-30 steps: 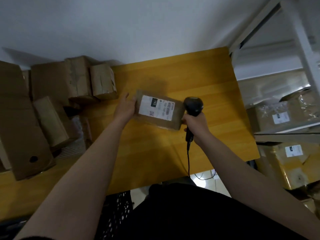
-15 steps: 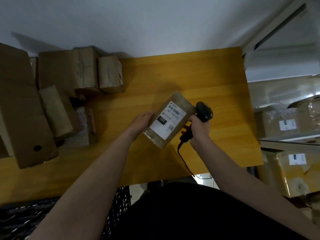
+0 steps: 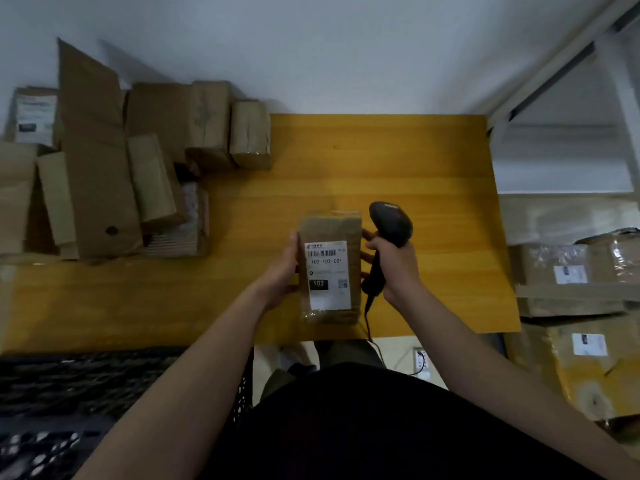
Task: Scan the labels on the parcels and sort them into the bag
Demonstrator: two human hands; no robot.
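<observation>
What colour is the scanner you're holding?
The barcode scanner is black, clearest in the head view.

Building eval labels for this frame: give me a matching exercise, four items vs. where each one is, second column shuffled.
Items:
1 labelled parcel
2 scanner
3 pile of cardboard boxes
4 black mesh crate

Places:
A gripped in the right hand
B on the left end of the table
C below the table's near edge, lower left
D held by the left hand, label up

Pairs: 1-D, 2-A, 3-B, 4-C
</observation>
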